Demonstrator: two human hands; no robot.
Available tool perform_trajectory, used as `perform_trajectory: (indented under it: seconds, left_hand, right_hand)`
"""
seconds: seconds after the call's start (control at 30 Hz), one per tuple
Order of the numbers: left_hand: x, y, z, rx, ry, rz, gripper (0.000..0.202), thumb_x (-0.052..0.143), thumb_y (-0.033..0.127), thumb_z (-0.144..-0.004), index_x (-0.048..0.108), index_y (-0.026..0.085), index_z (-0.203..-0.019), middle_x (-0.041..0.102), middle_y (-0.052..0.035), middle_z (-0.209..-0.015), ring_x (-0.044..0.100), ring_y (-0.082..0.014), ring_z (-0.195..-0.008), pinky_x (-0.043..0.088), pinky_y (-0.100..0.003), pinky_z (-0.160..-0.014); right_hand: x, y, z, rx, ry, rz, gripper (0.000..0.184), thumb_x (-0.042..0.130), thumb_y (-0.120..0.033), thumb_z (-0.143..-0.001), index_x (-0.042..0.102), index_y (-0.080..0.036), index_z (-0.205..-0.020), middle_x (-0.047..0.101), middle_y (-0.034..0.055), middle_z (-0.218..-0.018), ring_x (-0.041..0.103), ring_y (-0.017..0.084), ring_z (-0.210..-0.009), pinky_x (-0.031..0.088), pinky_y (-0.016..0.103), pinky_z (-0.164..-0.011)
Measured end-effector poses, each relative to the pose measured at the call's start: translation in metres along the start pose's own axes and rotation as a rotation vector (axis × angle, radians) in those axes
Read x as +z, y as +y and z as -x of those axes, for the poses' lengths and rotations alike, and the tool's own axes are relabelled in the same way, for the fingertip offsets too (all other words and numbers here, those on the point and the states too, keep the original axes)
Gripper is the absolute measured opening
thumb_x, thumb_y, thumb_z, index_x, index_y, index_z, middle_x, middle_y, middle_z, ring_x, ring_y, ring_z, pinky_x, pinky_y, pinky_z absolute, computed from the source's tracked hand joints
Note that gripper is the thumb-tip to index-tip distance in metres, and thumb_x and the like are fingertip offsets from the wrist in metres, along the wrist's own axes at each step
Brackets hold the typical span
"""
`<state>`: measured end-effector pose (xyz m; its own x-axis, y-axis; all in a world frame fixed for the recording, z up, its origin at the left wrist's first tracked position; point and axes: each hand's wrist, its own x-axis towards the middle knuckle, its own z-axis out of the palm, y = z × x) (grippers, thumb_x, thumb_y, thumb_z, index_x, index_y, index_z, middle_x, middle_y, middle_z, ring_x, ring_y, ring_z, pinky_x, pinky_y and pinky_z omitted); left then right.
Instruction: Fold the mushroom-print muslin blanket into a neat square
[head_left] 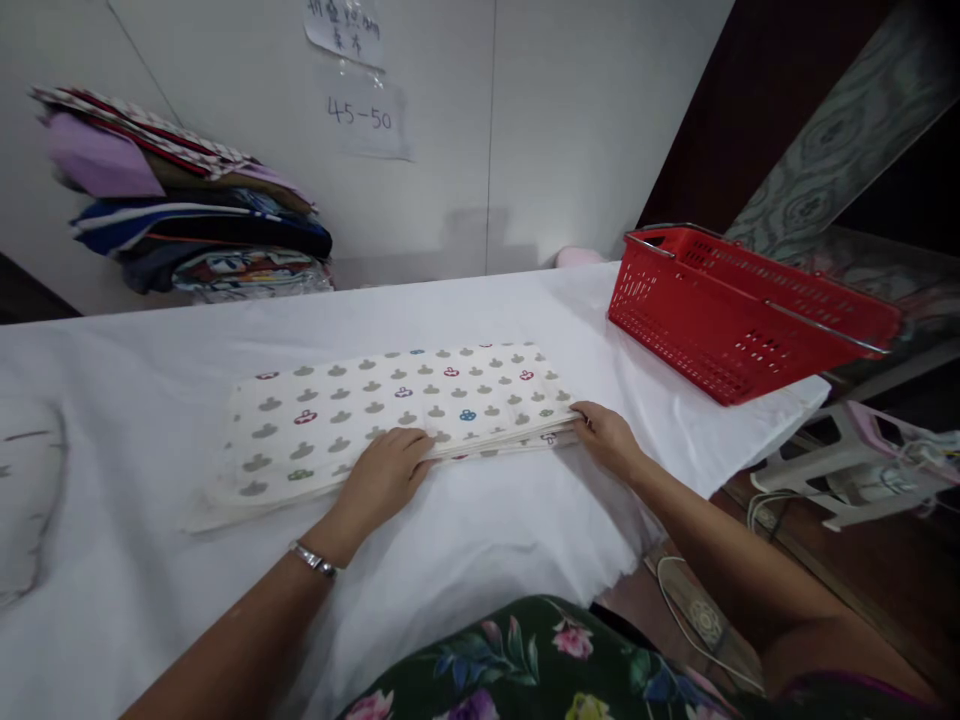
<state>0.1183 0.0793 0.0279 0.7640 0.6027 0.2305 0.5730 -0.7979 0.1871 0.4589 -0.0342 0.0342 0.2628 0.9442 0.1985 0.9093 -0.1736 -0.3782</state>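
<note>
A folded cream cloth [390, 410] printed with small grey and coloured shapes lies flat on the white-covered table [150, 400]. My left hand [386, 470] rests on the cloth's near edge, fingers curled onto the fabric and pressing it. My right hand [607, 432] is at the cloth's near right corner, its fingertips pinching the layered edge. A metal bracelet sits on my left wrist.
A red plastic basket [739, 310] stands at the table's right end, partly over the edge. A pile of folded fabrics [187, 215] sits at the back left against the wall. Paper notes hang on the wall. A white stool [847, 470] stands on the floor to the right.
</note>
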Motion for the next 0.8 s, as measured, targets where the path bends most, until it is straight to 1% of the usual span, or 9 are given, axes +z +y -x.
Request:
perform_trajectory:
  seconds: [0.13, 0.33, 0.5, 0.6, 0.67, 0.73, 0.8]
  left_hand:
    - [0.000, 0.001, 0.000, 0.003, 0.012, -0.010, 0.027, 0.045, 0.021, -0.085, 0.058, 0.019, -0.108, 0.061, -0.0072, -0.109, 0.053, -0.0242, -0.101, 0.043, -0.040, -0.087]
    - [0.000, 0.001, 0.000, 0.014, 0.018, -0.033, 0.029, 0.044, 0.021, -0.084, 0.058, 0.018, -0.109, 0.061, -0.0076, -0.108, 0.053, -0.0240, -0.100, 0.043, -0.041, -0.087]
    - [0.000, 0.003, 0.001, -0.001, 0.014, -0.068, 0.035, 0.042, 0.013, -0.080, 0.059, 0.017, -0.111, 0.061, -0.0080, -0.111, 0.053, -0.0246, -0.103, 0.042, -0.042, -0.088]
    - [0.001, 0.004, 0.001, -0.003, 0.016, -0.086, 0.040, 0.040, 0.008, -0.078, 0.059, 0.017, -0.111, 0.061, -0.0083, -0.111, 0.053, -0.0245, -0.103, 0.042, -0.042, -0.088]
    - [0.000, 0.004, 0.000, -0.003, 0.010, -0.100, 0.042, 0.039, 0.005, -0.076, 0.060, 0.017, -0.111, 0.061, -0.0085, -0.111, 0.053, -0.0245, -0.102, 0.043, -0.041, -0.087]
    - [-0.002, 0.005, -0.001, -0.006, 0.006, -0.117, 0.044, 0.037, 0.002, -0.076, 0.061, 0.017, -0.109, 0.062, -0.0084, -0.109, 0.054, -0.0243, -0.100, 0.044, -0.040, -0.085]
    - [-0.004, 0.004, -0.002, -0.014, 0.021, -0.139, 0.044, 0.036, 0.001, -0.076, 0.062, 0.016, -0.107, 0.063, -0.0085, -0.106, 0.054, -0.0244, -0.099, 0.044, -0.040, -0.083]
  right_hand:
    - [-0.009, -0.007, 0.002, -0.004, 0.012, 0.017, 0.032, 0.044, -0.019, -0.080, 0.061, -0.019, -0.107, 0.068, 0.0044, -0.092, 0.060, 0.018, -0.078, 0.044, 0.028, -0.073]
    - [-0.016, -0.011, 0.004, 0.016, 0.013, -0.011, 0.032, 0.044, -0.019, -0.079, 0.061, -0.019, -0.106, 0.068, 0.0034, -0.086, 0.059, 0.017, -0.073, 0.041, 0.025, -0.068]
    - [-0.013, -0.014, 0.008, 0.099, -0.135, 0.066, 0.035, 0.043, -0.018, -0.079, 0.061, -0.020, -0.109, 0.067, 0.0040, -0.085, 0.059, 0.018, -0.074, 0.038, 0.025, -0.066]
    - [-0.010, -0.015, 0.010, 0.123, -0.125, 0.062, 0.036, 0.041, -0.018, -0.080, 0.059, -0.020, -0.112, 0.067, 0.0039, -0.086, 0.058, 0.017, -0.075, 0.038, 0.024, -0.067]
    - [-0.009, -0.014, 0.010, 0.137, -0.142, 0.069, 0.036, 0.042, -0.018, -0.080, 0.059, -0.020, -0.111, 0.067, 0.0039, -0.085, 0.058, 0.017, -0.074, 0.037, 0.024, -0.066]
    - [-0.010, -0.014, 0.010, 0.132, -0.155, 0.071, 0.036, 0.042, -0.018, -0.079, 0.059, -0.020, -0.111, 0.067, 0.0040, -0.085, 0.059, 0.018, -0.074, 0.037, 0.024, -0.066]
    - [-0.011, -0.014, 0.011, 0.118, -0.133, 0.062, 0.036, 0.042, -0.019, -0.080, 0.058, -0.019, -0.112, 0.068, 0.0042, -0.086, 0.059, 0.018, -0.075, 0.037, 0.024, -0.066]
